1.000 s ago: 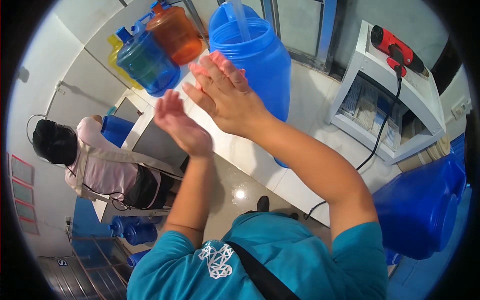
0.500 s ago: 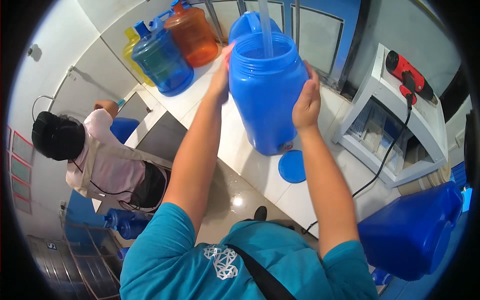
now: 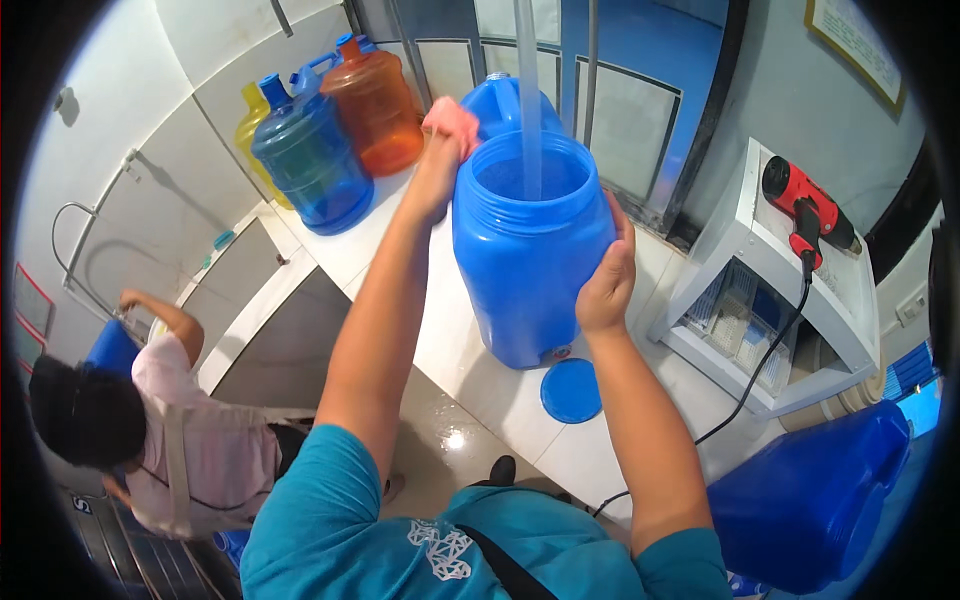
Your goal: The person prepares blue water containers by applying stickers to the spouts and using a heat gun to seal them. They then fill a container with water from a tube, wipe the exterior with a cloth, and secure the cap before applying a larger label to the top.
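A blue plastic water container (image 3: 525, 265) with a wide threaded mouth stands upright on the white counter. A clear stream or tube (image 3: 528, 90) comes down from above into its mouth; which of the two I cannot tell. My right hand (image 3: 608, 280) grips the container's right side, its fingers partly hidden behind the wall. My left hand (image 3: 440, 160) is closed on a pink cloth (image 3: 453, 124) beyond the container's left shoulder. A round blue lid (image 3: 571, 390) lies flat on the counter by the container's base. Another blue jug (image 3: 497, 100) stands just behind.
Yellow, blue (image 3: 310, 160) and orange (image 3: 375, 110) bottles stand at the back left. A red heat gun (image 3: 810, 210) lies on a white cabinet (image 3: 750, 290) at right, its cord trailing over the counter. A large blue container (image 3: 810, 500) is lower right. Another person (image 3: 200, 450) works at left.
My left hand has moved off the container's side to beyond its shoulder, showing the pink cloth. My right hand stays on the container. The other person has shifted left, and the view has tilted up.
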Demonstrator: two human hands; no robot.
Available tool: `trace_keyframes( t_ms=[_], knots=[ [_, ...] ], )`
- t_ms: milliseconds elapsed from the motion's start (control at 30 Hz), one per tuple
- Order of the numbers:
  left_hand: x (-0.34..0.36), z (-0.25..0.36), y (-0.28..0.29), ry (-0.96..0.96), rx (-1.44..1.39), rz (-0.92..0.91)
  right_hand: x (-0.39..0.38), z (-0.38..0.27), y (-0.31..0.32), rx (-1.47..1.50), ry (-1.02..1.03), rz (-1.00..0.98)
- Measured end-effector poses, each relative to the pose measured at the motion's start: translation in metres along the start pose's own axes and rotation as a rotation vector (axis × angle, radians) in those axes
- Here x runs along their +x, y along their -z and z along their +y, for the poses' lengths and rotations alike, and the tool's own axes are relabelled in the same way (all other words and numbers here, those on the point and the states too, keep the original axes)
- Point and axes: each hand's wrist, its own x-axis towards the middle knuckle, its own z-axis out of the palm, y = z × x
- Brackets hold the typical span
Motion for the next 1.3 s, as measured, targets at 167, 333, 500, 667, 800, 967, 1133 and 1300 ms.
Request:
trace_keyframes(
  t_ms=[167,333,500,667,800,967,1133,1300],
  knots=[
    [0.061,-0.005,0.001,0.034,0.239,-0.042,0.000,-0.001,0.002,-0.068,-0.011,0.006],
    [0.038,0.015,-0.004,0.185,0.309,-0.248,-0.001,0.008,0.006,-0.054,0.002,0.032],
    [-0.006,0.018,0.008,0.025,0.367,-0.271,-0.001,0.004,0.006,-0.096,-0.001,-0.006],
    [-0.088,-0.035,-0.008,0.252,-0.277,-0.074,0.000,-0.002,0.004,-0.137,0.014,0.041],
    [-0.218,-0.119,-0.024,0.420,-0.038,0.219,-0.002,0.000,-0.005,-0.120,0.005,0.052],
    [-0.220,-0.011,-0.086,0.083,0.202,0.218,-0.002,0.004,0.004,-0.099,-0.013,0.060],
    [-0.164,0.028,-0.078,-0.480,0.460,0.212,-0.001,0.004,0.005,-0.078,-0.009,0.050],
    [-0.160,0.040,-0.095,-0.989,0.869,0.272,-0.001,-0.009,0.017,-0.093,-0.082,0.034]
  ],
)
